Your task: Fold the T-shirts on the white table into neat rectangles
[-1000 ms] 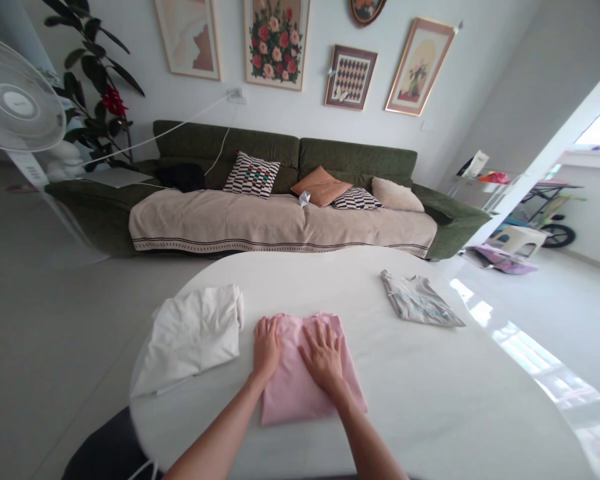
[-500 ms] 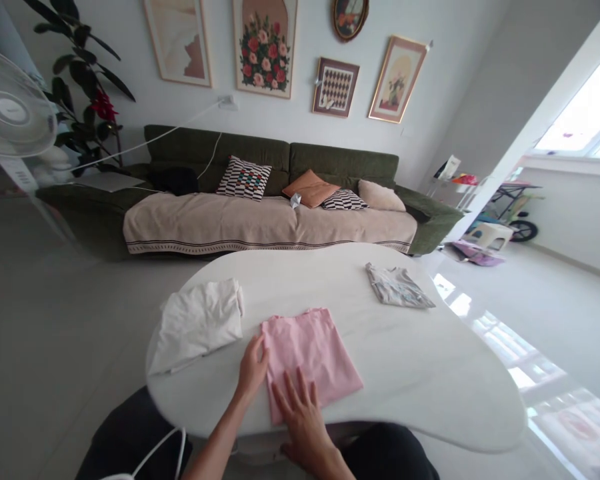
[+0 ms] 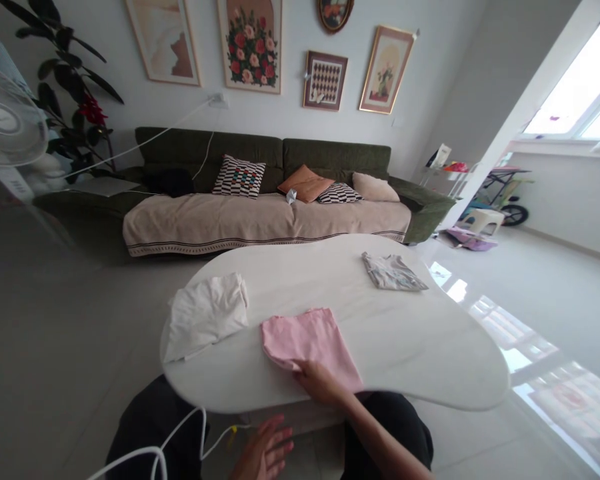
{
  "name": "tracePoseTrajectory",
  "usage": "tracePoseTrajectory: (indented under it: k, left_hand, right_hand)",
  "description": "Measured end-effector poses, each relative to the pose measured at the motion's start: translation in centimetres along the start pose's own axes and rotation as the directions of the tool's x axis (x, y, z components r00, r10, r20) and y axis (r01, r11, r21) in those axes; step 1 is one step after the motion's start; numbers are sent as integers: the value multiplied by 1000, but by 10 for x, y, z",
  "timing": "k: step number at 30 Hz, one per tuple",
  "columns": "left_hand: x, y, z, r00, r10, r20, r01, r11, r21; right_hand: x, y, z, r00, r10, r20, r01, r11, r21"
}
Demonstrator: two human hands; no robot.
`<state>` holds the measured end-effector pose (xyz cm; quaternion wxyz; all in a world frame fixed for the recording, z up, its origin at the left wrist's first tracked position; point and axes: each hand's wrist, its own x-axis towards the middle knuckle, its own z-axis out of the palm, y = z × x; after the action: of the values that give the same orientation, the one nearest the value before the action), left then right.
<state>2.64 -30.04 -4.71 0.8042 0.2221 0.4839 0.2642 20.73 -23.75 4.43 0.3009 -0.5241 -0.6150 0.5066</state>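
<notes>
While the right hand [image 3: 320, 383] lies on the near edge of a folded pink shirt [image 3: 307, 343], fingers drawn close together, the left hand [image 3: 263, 450] is open wide with fingers spread, off the surface and below its near edge, touching nothing. Cannot tell whether the right hand grips the cloth or only presses on it.

Shirt lies at the near edge of the white marble-look surface [image 3: 420, 353], about midway along, its lower corner reaching the rim. Just beside it on the left, a loosely folded white garment [image 3: 206, 313] sits at the left edge. Well apart, towards the far edge, lies a folded grey printed T-shirt [image 3: 393, 272].

Below the surface: dark trousers [image 3: 155, 420], with a white cable [image 3: 180, 423] running across them. Beyond: an olive-green sofa [image 3: 330, 157] under a beige throw [image 3: 265, 227], with a checked cushion [image 3: 239, 177] against its back.
</notes>
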Motion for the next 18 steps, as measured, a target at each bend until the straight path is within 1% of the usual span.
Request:
tracePoseTrajectory:
  k: [3,5,7,8,10,11,12,13,15,18]
  left_hand:
    - [-5,25,25,989,-5,149,24,992,-126]
    - [-5,42,40,977,-5,215,47,981,-189]
    - [-3,55,51,964,3,266,65,967,-246]
    - [-1,61,54,958,17,287,66,959,-276]
    - [5,70,60,947,76,313,35,941,-335]
    - [8,73,62,945,115,305,1,934,-356]
    - [12,76,63,947,153,283,-41,930,-365]
    - [16,77,64,948,192,252,-91,927,-364]
    - [25,76,64,951,255,177,-188,927,-325]
    - [36,67,59,951,295,93,-270,938,-218]
  right_hand:
    - [27,-24,-24,999,37,-30,-30,980,199]
    - [40,-39,-39,998,21,-59,-1,947,321]
    - [46,-52,-54,995,-23,-98,63,905,421]
    - [45,-56,-61,990,-47,-130,105,866,489]
    - [35,-55,-73,972,-52,-227,190,741,644]
    - [27,-48,-77,958,-22,-284,227,663,714]
    - [18,-38,-79,941,27,-337,258,588,767]
    - [7,-24,-80,922,84,-377,279,531,800]
    - [-17,11,-76,890,189,-414,281,489,826]
    - [-52,65,-65,849,339,-406,205,498,843]
